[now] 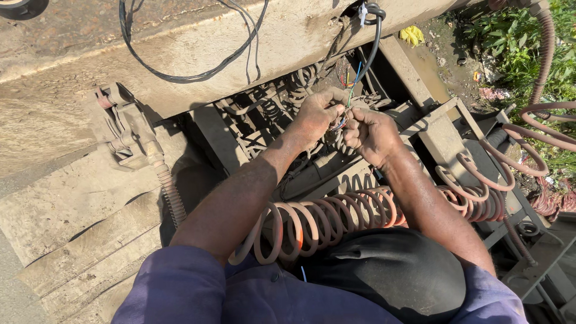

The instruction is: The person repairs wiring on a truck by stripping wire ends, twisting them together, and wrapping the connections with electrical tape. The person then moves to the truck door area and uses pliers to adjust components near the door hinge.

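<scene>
Both my hands meet over the dusty frame of a large vehicle. My left hand [317,114] pinches a bundle of thin coloured wires [349,96], green, blue and red. My right hand [370,133] grips the same wire ends from the right, fingers curled around them. The wires run up toward a thick black cable [373,45] that hangs from a hole in the dirty panel above. Below my forearms lies a dusty pinkish coiled hose [324,219].
A black loose cable [192,75] droops across the mud-caked panel [180,42]. A grey metal bracket with a ribbed hose [129,132] sits at left. More coiled hoses [540,129] loop at right beside green plants [510,36]. Dark springs and metal frame bars [432,132] lie under the hands.
</scene>
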